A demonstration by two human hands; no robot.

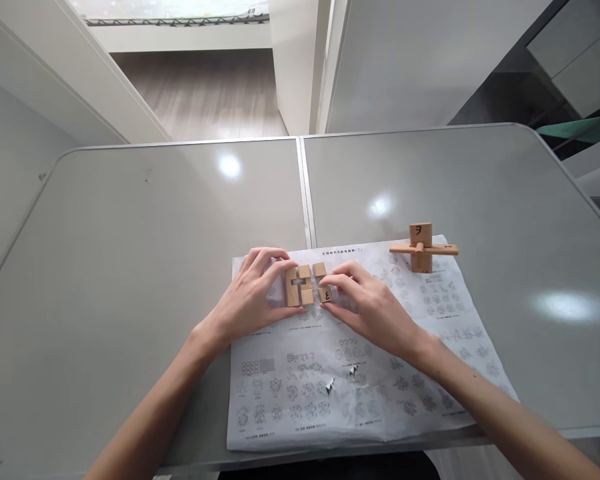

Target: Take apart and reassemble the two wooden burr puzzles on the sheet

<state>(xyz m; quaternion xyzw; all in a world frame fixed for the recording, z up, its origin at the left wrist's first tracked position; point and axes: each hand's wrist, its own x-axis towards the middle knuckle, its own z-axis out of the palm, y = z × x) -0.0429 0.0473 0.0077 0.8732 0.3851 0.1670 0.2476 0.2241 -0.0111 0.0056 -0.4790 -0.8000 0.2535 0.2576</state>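
Observation:
Near the top of a printed paper sheet (305,427), my left hand (255,290) grips notched wooden blocks (293,293) between thumb and fingers. Just right of them, my right hand (367,300) pinches another notched wooden block (325,295), which bears a black mark like a 3. A narrow gap separates the two groups of blocks. Farther right, an assembled wooden cross-shaped piece (421,260) stands on the sheet's upper right part, marked in black, with no hand touching it.
A grey folding table (155,233) with a metal centre seam lies beneath the sheet. Two small torn flaps (330,385) stick up from the paper. White panels and a doorway are beyond the table's far edge.

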